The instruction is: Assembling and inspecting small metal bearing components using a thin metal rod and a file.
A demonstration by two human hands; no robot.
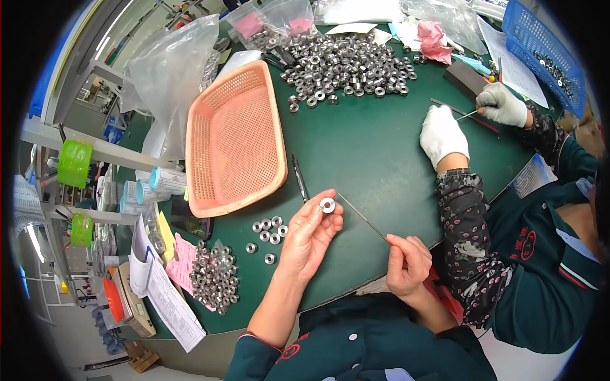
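Green tabletop (pixel 356 140): ring pile (pixel 215 276) lower left, few loose rings (pixel 279 240) nearby, L hand (pixel 308 240) pinching metal ring (pixel 330 209) at ctr, big heap (pixel 346 63) upper ctr, R hand (pixel 408 265) gripping thin rod (pixel 362 217), tip near ring. Prob. mid-batch: one in work, can't tell which piles done/left.

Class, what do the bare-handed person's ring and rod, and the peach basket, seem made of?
Ring: probably metal, smooth, given its silvery shine.
Rod: likely metal, being slim, straight and grey; finish unclear.
Peach basket: seemingly moulded plastic, matte, with regular perforations.
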